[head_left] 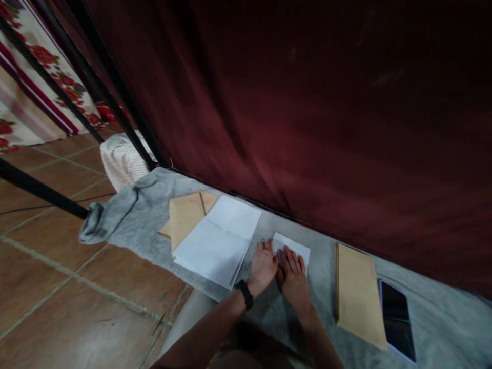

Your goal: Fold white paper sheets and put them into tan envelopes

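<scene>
A small white sheet of paper [292,244], which looks folded, lies on the grey cloth in front of me. My right hand [294,274] rests flat on it with the fingers stretched out. At the paper's left edge is my left hand [264,266], its fingers extended and laid down; a dark watch band circles that wrist. Left of my hands sits a stack of larger white sheets [219,238] with a crease across the top one. Brown envelopes [186,218] stick out from beneath that stack.
A pile of brown envelopes [359,294] lies at the right, beside a phone [397,320] with a dark screen. Grey cloth [130,218] covers the narrow surface. Behind it hangs a dark red curtain [269,128]. Black metal bars [111,87] and a tiled floor [57,287] are at the left.
</scene>
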